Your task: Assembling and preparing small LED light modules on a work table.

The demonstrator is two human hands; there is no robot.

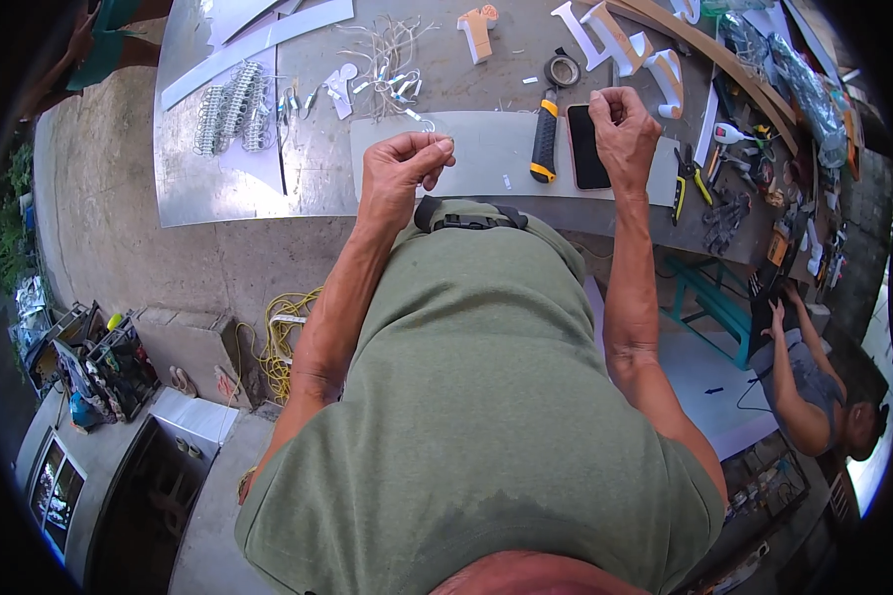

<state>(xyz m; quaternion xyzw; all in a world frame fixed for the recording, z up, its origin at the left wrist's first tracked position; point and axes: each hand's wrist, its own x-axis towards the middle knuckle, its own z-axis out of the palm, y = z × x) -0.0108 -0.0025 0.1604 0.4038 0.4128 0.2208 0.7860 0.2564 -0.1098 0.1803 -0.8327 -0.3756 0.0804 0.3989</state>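
My left hand (404, 169) is raised over the near edge of the table, its thumb and forefinger pinched together. A thin white wire end (422, 120) shows just beyond its fingertips; whether the fingers hold it I cannot tell. My right hand (626, 134) is closed with the fingertips together, above a dark-screened phone (587, 159); anything in it is too small to see. A black and yellow utility knife (545, 137) lies between the hands on a pale flat sheet (496, 127). Beyond the left hand sits a tangle of thin wires (389, 61).
At the left are strips of small light modules (234, 109). A tape roll (563, 70) and white-and-orange letter shapes (477, 36) lie farther back. Yellow-handled pliers (702, 183) and mixed tools crowd the right. Another person (807, 382) is at the lower right, near a green stool (709, 302).
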